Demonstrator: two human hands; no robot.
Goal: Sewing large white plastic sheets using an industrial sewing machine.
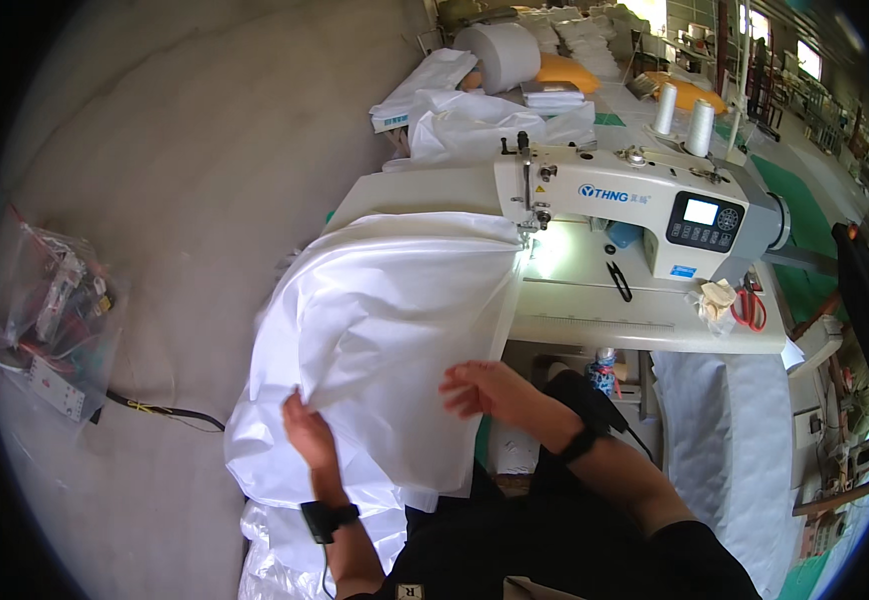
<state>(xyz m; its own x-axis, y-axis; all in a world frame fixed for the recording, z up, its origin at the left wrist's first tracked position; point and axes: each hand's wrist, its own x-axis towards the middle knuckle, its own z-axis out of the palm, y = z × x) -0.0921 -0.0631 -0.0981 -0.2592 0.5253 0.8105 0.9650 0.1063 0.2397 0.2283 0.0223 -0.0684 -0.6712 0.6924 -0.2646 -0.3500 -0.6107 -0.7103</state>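
A large white, glossy sheet (pixel 405 330), perhaps a woven plastic bag, drapes off the sewing machine's table toward my lap. Its far right corner lies under the needle area of the white sewing machine (pixel 605 190), whose lamp is lit. My left hand (pixel 309 435) is at the sheet's left part, fingers closed on a fold of it; the fingertips are partly hidden. Over the sheet's right edge, my right hand (pixel 480 390) is held with its fingers apart and slightly blurred, gripping nothing. Each wrist wears a black band.
Black thread snips (pixel 620 282) and red-handled scissors (pixel 751 308) lie on the machine table (pixel 595 318). Two white thread cones (pixel 701 128) stand behind the machine. Further white sheets (pixel 495 125) and a large roll (pixel 500 57) are piled beyond. A plastic bag of parts (pixel 55 310) is at left.
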